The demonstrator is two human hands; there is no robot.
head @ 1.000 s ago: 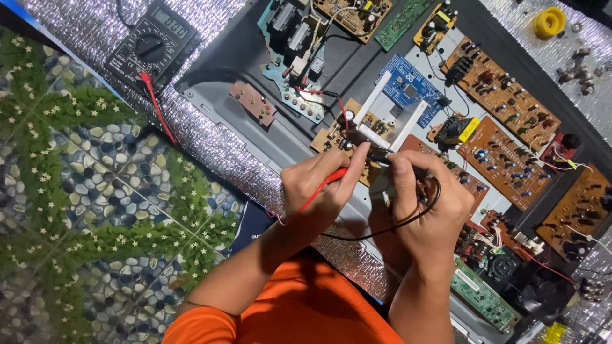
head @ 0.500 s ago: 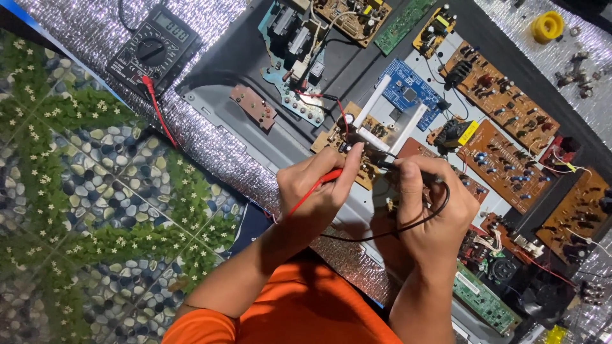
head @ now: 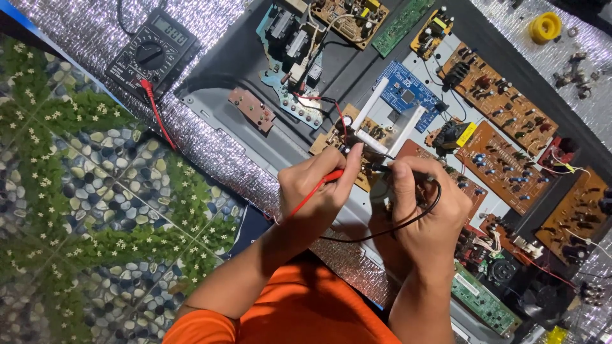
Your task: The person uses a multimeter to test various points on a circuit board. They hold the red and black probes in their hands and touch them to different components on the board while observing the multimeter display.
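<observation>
1. The multimeter (head: 152, 54) is black, with a grey screen and a red lead (head: 156, 114) trailing off it.
2. Just below the multimeter the floor mat (head: 83, 210) is a busy print: grey-blue pebbles, green leaves, tiny white flowers.
3. The silver foil sheet (head: 210, 150) beside the multimeter is shiny and crinkly.
4. Way off to the right of the multimeter: a blue circuit board (head: 408, 95), several orange-brown boards (head: 500, 156), a green board (head: 481, 299) and a yellow spool (head: 546, 27).
5. The left hand (head: 315, 191) has a red probe (head: 319, 188), the right hand (head: 424, 204) a black wire (head: 408, 223).
6. The shirt (head: 299, 312) is plain bright orange.
</observation>
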